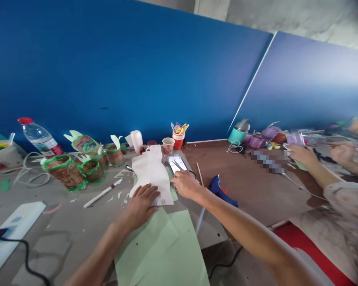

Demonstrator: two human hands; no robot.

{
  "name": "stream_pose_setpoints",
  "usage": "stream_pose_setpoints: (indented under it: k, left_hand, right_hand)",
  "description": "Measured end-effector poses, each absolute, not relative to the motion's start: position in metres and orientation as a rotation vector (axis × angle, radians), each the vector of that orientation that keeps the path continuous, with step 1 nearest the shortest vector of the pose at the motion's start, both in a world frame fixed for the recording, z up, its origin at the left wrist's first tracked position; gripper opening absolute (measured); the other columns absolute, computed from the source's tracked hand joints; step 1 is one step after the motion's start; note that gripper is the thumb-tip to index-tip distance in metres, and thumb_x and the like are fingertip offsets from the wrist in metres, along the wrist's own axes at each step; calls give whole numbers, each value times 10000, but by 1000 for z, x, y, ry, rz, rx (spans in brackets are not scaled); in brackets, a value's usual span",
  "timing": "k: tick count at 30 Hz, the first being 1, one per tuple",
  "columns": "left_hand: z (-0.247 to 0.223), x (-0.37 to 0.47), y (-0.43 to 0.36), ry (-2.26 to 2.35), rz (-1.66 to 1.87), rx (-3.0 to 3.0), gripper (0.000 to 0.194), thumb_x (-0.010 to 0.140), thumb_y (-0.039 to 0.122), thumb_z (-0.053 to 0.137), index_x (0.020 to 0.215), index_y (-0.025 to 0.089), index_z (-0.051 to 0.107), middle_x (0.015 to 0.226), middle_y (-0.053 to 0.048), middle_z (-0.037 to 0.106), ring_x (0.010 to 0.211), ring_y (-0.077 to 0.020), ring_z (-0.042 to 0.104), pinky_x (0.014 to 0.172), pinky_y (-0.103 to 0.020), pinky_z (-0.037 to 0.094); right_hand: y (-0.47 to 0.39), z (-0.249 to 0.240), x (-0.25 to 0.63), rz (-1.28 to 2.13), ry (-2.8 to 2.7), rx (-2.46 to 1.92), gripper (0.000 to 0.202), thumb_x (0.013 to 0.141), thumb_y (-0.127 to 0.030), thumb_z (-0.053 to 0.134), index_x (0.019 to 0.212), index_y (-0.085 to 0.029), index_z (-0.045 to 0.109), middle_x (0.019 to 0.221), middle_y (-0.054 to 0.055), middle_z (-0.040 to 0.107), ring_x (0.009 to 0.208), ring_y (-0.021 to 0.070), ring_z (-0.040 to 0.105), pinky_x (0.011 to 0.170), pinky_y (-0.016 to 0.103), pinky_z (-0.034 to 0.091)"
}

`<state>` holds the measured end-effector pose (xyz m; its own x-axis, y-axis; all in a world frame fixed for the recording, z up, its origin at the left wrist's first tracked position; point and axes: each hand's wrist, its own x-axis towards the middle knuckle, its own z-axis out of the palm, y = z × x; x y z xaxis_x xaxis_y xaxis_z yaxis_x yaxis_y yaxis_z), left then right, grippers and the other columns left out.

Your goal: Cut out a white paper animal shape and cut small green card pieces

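My left hand (143,200) lies flat on a white paper cutout (150,167), its fingers stretched out over the lower edge. Under its palm is the top of a stack of light green paper (167,242). My right hand (187,183) is just right of the cutout, fingers curled down at a pair of scissors (177,164) with black handles. The scissors lie over a phone (173,167) with a lit screen, their blades pointing away from me. My fingers partly hide the handles.
Left stand brown pots with green rims (64,171), a water bottle (38,137) and a marker (103,193). Paper cups (168,146) stand behind the cutout. A blue glue gun (219,190) lies right of my forearm. Another person's hands (304,155) work at far right.
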<state>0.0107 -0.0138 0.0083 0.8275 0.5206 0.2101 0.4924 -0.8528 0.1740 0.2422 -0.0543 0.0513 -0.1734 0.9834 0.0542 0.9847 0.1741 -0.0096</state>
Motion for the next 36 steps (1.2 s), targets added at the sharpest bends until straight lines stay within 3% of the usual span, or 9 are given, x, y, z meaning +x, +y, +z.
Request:
stream_pose_setpoints:
  k: [8,21,31,36]
  left_hand:
    - [4,5,-5,918,472,2765,398,871,408,505,1197,197,588,1314,-114,550,1207,-272,496,1031,-450,382]
    - [0,1,4,1066,557,2698,314,885,211,438,1144,178,614,1233,-103,611,1140,-250,550,997,-435,425]
    - [3,0,3,1099,563,2696,295,883,201,436,1110,182,623,1201,-92,618,1109,-236,560,984,-408,429]
    - [5,1,1,1140,528,2665,291,885,188,428,1109,170,612,1204,-96,614,1123,-238,543,988,-413,418]
  right_hand:
    - [-57,40,233,-157,-2477,-1771,232,863,-128,456,829,-166,682,917,98,572,952,248,427,798,361,323]
    - [-57,39,228,36,-2552,-1471,278,837,-47,454,1064,-162,567,1003,75,595,992,217,420,848,320,328]
    - [-56,39,230,-53,-2701,-1407,167,856,-104,460,858,-144,622,895,95,570,963,248,419,805,360,333]
    - [-69,59,239,-90,-2771,-1483,193,826,-56,442,806,-151,610,858,97,566,915,245,431,830,393,313]
